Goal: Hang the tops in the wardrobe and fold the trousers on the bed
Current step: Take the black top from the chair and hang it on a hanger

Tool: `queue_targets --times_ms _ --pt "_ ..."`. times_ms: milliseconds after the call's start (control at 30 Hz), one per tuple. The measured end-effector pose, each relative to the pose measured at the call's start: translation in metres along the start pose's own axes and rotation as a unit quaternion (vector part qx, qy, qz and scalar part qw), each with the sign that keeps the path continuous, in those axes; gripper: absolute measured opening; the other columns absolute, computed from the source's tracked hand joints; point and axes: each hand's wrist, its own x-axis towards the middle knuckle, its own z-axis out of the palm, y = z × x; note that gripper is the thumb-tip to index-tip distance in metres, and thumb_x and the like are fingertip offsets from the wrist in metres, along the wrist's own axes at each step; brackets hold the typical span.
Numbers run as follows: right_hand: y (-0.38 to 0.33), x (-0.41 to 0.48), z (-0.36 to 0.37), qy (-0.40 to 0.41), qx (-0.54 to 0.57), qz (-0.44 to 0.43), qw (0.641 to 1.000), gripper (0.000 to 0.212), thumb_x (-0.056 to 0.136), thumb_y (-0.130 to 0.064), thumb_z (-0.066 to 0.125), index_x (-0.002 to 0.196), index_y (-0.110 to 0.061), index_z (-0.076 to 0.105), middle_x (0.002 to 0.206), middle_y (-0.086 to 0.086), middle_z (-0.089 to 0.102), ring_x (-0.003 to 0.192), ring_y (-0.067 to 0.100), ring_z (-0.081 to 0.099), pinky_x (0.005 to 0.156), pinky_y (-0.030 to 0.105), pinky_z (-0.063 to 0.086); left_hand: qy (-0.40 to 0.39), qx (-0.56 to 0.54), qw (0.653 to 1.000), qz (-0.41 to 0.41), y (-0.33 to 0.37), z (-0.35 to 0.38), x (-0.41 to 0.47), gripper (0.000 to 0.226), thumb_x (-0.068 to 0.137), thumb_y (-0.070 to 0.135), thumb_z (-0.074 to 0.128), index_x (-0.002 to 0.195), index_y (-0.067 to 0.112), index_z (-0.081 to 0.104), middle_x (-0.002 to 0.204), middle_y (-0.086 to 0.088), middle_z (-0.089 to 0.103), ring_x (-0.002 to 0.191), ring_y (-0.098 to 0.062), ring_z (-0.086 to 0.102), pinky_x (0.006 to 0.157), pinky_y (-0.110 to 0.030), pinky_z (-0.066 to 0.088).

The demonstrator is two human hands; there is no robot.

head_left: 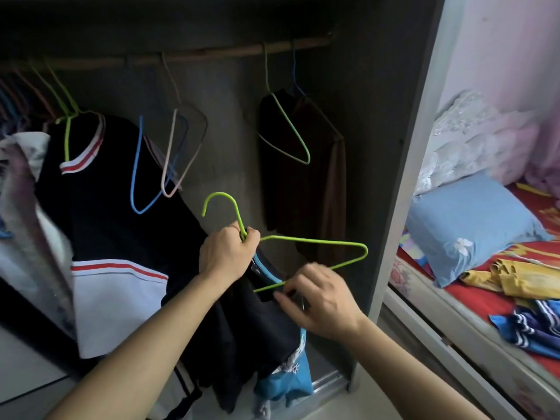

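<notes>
Left hand (228, 253) fisted round the neck of a lime-green wire hanger (315, 242), held in front of the open dark wardrobe (360, 122), below its wooden rail (212, 54). Right hand (318, 301) pinches the collar of a black top with blue trim (257, 328), hanger's lower arm tucked into it. Yellow garment (515, 278) and blue striped garment (527, 325) lie on the red-sheeted bed (472, 301).

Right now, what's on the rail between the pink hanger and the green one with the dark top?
Nothing: that stretch of rail between the pink hanger and the green hanger is bare in the head view.
</notes>
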Motion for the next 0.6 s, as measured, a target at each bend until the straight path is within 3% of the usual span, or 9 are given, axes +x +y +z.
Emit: queue_targets --times_ms 33,100,167,233,300,400,600 --pt "-0.001 -0.007 0.005 -0.072 0.028 0.003 0.997 0.023 0.094 -0.038 0.063 0.093 -0.016 0.069 0.084 0.0 0.061 0.073 0.021 0.059 0.066 0.036 0.05 0.005 -0.01 1.0 -0.002 0.001 -0.003 0.001 0.04 0.089 0.042 0.049 0.059 0.016 0.047 0.052 0.001 0.054 0.06 -0.035 0.057 0.055 -0.033 0.039" --pt "-0.002 -0.019 0.015 -0.213 0.026 0.046 0.976 0.037 0.094 -0.042 0.057 0.12 -0.016 0.064 0.11 0.002 0.065 0.099 0.021 0.062 0.085 0.036 0.052 0.015 -0.034 0.999 0.011 0.005 -0.009 0.002 0.039 0.088 0.042 0.048 0.058 0.017 0.046 0.049 0.001 0.053 0.053 -0.026 0.055 0.05 -0.031 0.038" --pt "-0.001 -0.024 0.027 -0.299 0.011 0.091 0.95 0.062 0.088 -0.045 0.058 0.142 -0.016 0.047 0.139 0.002 0.055 0.128 0.02 0.05 0.106 0.035 0.042 0.026 -0.057 0.998 0.027 0.013 -0.015 0.003 0.039 0.086 0.043 0.049 0.056 0.018 0.045 0.045 0.001 0.05 0.045 -0.014 0.051 0.044 -0.027 0.033" --pt "0.0 -0.021 0.038 -0.342 0.02 0.123 0.931 0.078 0.081 -0.048 0.059 0.148 -0.016 0.036 0.145 0.003 0.051 0.137 0.02 0.042 0.116 0.035 0.029 0.034 -0.079 0.996 0.036 0.021 -0.02 0.004 0.039 0.084 0.044 0.05 0.054 0.019 0.044 0.043 0.002 0.049 0.042 -0.012 0.049 0.041 -0.026 0.032" --pt "0.005 -0.015 0.044 -0.377 0.022 0.13 0.917 0.079 0.077 -0.057 0.059 0.143 -0.019 0.038 0.129 0.0 0.061 0.125 0.019 0.052 0.116 0.039 0.027 0.04 -0.099 0.993 0.047 0.026 -0.025 0.004 0.039 0.083 0.045 0.051 0.053 0.02 0.043 0.045 0.007 0.052 0.045 -0.012 0.052 0.038 -0.024 0.032" --pt "0.02 -0.013 0.038 -0.406 -0.055 0.084 0.908 0.065 0.073 -0.073 0.057 0.116 -0.025 0.055 0.103 -0.003 0.064 0.101 0.022 0.058 0.102 0.041 0.037 0.05 -0.105 0.992 0.041 0.019 -0.032 0.006 0.04 0.08 0.047 0.051 0.053 0.02 0.044 0.048 0.012 0.053 0.047 -0.011 0.053 0.037 -0.023 0.032" --pt "0.049 -0.03 0.007 -0.359 -0.1 0.067 0.926 0.06 0.079 -0.079 0.047 0.111 -0.029 0.055 0.097 -0.01 0.059 0.098 0.014 0.056 0.103 0.033 0.036 0.058 -0.091 0.993 -0.047 -0.028 -0.038 0.016 0.037 0.073 0.048 0.056 0.055 0.016 0.054 0.045 0.002 0.053 0.047 -0.013 0.054 0.046 -0.024 0.034"
